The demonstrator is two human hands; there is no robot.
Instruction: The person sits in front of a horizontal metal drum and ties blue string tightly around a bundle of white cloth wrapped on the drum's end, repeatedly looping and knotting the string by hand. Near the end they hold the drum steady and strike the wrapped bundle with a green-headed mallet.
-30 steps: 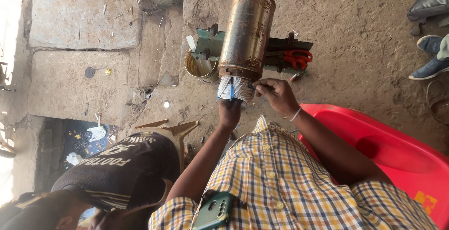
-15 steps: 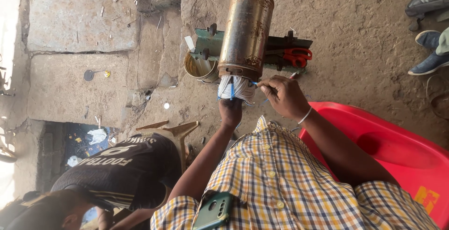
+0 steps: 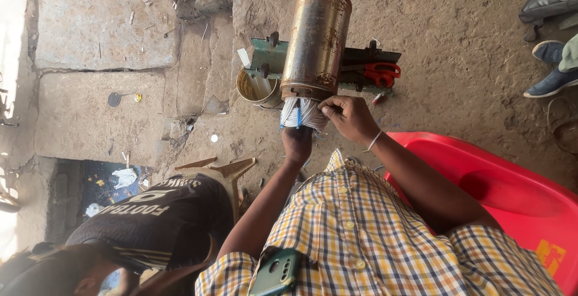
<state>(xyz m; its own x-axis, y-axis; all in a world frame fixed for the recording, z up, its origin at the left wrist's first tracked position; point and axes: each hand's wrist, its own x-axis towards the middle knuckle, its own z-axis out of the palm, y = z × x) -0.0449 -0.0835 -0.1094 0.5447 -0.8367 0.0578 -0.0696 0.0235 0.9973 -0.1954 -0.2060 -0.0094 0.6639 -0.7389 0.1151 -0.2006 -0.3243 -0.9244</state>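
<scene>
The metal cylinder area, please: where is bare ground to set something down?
Bare dirt lies right of the metal cylinder, above the red chair, and on the stone slabs far left. It is crowded by the tin can, scissors and both hands.

Beyond my right hand [image 3: 349, 115] the rusty metal cylinder [image 3: 316, 37] runs off the top edge, my left hand's [image 3: 298, 142] fingers hidden under the white wires [image 3: 301, 114].
</scene>
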